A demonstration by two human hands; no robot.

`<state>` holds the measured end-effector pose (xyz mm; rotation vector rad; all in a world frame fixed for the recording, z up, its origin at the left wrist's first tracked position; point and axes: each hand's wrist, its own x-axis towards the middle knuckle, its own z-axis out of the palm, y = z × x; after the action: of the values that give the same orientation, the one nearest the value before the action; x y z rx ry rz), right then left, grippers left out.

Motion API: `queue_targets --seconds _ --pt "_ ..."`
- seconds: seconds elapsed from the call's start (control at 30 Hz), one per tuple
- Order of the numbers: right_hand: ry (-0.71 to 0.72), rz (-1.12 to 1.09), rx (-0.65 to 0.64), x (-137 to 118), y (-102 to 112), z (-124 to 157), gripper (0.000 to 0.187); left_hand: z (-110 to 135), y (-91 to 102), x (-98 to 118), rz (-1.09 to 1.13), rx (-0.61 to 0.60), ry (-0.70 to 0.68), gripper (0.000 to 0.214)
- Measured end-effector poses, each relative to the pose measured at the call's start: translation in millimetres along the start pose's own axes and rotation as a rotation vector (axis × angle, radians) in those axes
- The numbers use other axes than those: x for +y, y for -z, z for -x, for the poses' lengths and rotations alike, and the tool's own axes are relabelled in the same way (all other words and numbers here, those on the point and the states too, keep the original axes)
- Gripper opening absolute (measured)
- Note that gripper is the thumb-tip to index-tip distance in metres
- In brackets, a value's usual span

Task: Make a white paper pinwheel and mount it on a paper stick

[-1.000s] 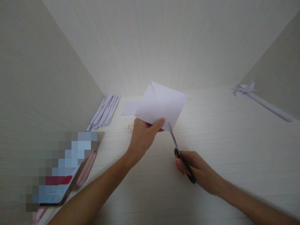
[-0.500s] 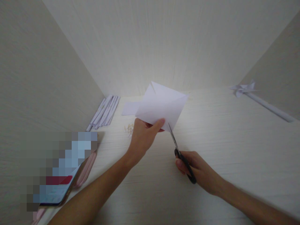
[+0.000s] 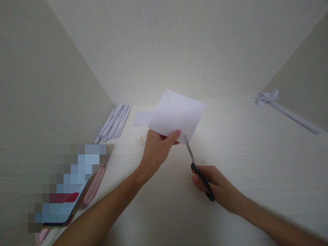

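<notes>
A white square sheet of paper [image 3: 176,111] is held up in the middle of the head view, with slits running in from its top and right corners. My left hand [image 3: 157,147] pinches its lower edge, thumb on top and fingers underneath. My right hand [image 3: 208,179] grips black-handled scissors [image 3: 205,182] by the loops. The blades look closed or nearly so, and their tips lie over the paper's lower corner, just right of my left thumb.
Rolled paper sticks [image 3: 114,123] lie at the left, near a paper piece [image 3: 142,118] and small pale sticks [image 3: 140,140]. A phone [image 3: 60,208] leans on a pink object [image 3: 94,188]. At the right, a paper pinwheel [image 3: 266,97] on a rolled stick [image 3: 294,118] lies by the wall.
</notes>
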<state>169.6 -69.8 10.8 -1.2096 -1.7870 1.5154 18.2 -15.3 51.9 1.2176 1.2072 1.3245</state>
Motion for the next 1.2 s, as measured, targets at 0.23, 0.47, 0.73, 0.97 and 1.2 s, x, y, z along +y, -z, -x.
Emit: queue_targets --seconds 0.23,0.47,0.73,0.97,1.2 --pt "-0.007 -0.014 0.001 0.9 -0.2 0.8 0.043 0.4 -0.8 0.1 0.011 0.007 -0.011 0.035" --pt "-0.007 -0.003 -0.004 1.7 0.3 0.2 0.042 -0.1 0.7 0.0 0.003 -0.019 -0.02 0.029" --pt "-0.022 -0.013 0.004 1.8 0.0 0.6 0.04 0.4 -0.2 0.0 0.015 -0.004 -0.019 0.04" --pt "-0.011 -0.015 0.005 4.2 -0.6 0.5 0.04 -0.9 0.1 0.7 -0.007 -0.007 -0.014 0.041" --pt "-0.046 -0.036 0.003 3.7 -0.7 0.5 0.039 -0.9 0.3 0.3 -0.007 -0.021 -0.016 0.04"
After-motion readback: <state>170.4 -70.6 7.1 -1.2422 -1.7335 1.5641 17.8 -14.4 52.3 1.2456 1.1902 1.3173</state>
